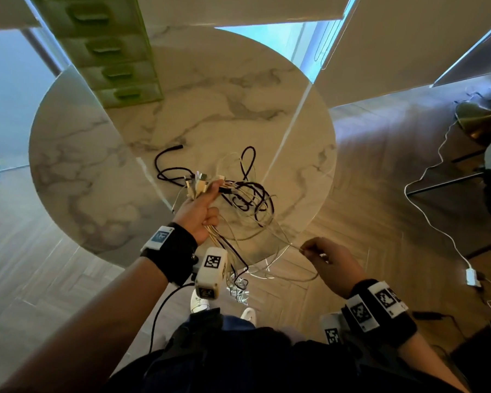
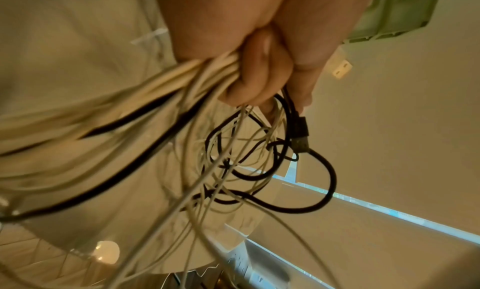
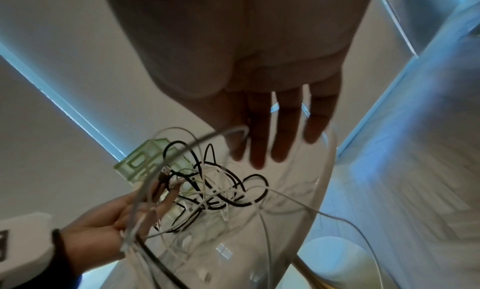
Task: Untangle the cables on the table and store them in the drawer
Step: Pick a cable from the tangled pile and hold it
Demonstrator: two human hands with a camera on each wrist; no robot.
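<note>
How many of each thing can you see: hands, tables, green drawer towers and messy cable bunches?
Hands: 2 (left hand, right hand)
Marble table: 1
Green drawer unit: 1
Cable tangle: 1 (single cables too knotted to count)
Total: 5

No readable text, brand, number or sign in any view. Only markings: black-and-white square fiducial codes, not legible as characters. One on left wrist camera; two on right wristband; one on right wrist camera. Bluish tag on left wristband blurred, unreadable. Partial black code at left edge of right wrist view, on white housing.
</note>
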